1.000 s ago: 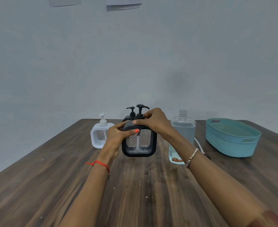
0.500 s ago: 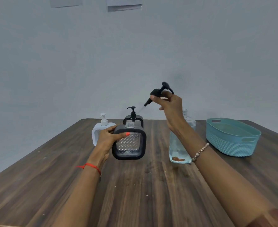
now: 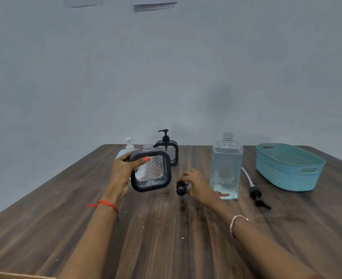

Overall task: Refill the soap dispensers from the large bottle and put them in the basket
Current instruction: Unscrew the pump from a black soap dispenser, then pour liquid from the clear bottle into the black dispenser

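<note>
Soft, flat, rather dim light lay over the dark brown wooden table [image 3: 166, 238], leaving only faint shadows, one of them a grey smudge on the pale blue-grey wall [image 3: 224, 101]. Small highlights glinted on the black-framed square dispenser of dimpled clear glass [image 3: 152, 174]. The right hand [image 3: 198, 184] and its black plastic pump head [image 3: 180, 189] were slightly blurred, and the wide lens bowed the table's edges.

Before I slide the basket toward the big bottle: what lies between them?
A black pump with its white tube lies between the large bottle and the basket, seen in the head view.
</note>
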